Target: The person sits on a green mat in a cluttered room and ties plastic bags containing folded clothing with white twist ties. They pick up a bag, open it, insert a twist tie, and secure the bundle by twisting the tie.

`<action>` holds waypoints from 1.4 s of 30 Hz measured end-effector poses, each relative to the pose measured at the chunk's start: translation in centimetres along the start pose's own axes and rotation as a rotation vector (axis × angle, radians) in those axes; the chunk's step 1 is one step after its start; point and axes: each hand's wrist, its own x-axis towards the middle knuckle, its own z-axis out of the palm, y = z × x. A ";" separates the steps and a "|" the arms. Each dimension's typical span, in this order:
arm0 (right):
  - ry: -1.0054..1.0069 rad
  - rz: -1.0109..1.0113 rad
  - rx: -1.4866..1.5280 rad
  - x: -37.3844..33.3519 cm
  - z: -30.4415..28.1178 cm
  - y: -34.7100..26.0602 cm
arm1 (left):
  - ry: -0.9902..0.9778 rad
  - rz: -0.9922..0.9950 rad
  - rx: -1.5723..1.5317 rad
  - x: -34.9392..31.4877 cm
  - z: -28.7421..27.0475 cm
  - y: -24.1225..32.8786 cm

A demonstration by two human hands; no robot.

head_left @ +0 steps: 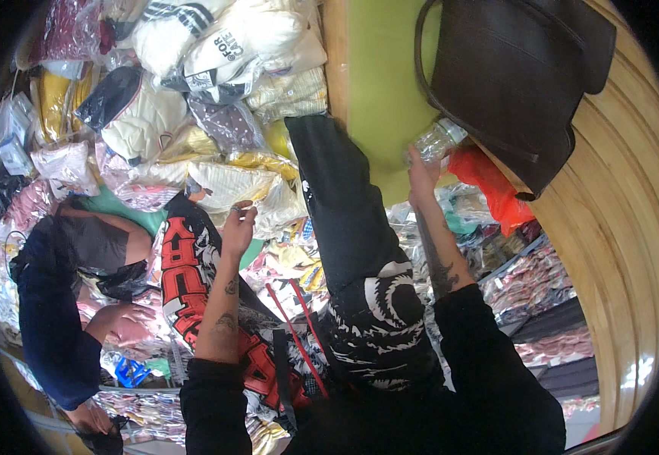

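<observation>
My right hand [423, 176] is wrapped round a clear plastic bottle [439, 140] with a pale end. The bottle lies over the edge of a yellow-green surface [382, 83], beside a dark brown leather bag [508, 83] and a red plastic bag [489, 182]. To the left, my left hand [239, 226] is raised in front of my printed trousers, its fingers curled together. Whatever those fingers may hold is too small to make out. Close beyond it lie cream and yellow garments in clear wrappers [246, 186].
Clear-bagged clothing [216, 53] is heaped at the far left. A person in a dark blue top [53, 318] bends over at the left edge. My legs in black printed trousers [356, 235] stretch forward across the middle. Curved wooden slats [618, 197] line the right side.
</observation>
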 end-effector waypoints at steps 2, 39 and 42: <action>0.030 -0.048 -0.010 -1.6 1.6 0.6 | -0.020 -0.008 0.020 -1.1 0.4 1.3; -0.048 -1.433 -0.976 7.4 5.3 -7.5 | 0.231 0.302 0.416 7.1 -3.3 11.7; 0.051 -1.575 -1.001 10.2 5.3 -5.6 | 0.297 0.324 0.499 10.1 -5.6 13.8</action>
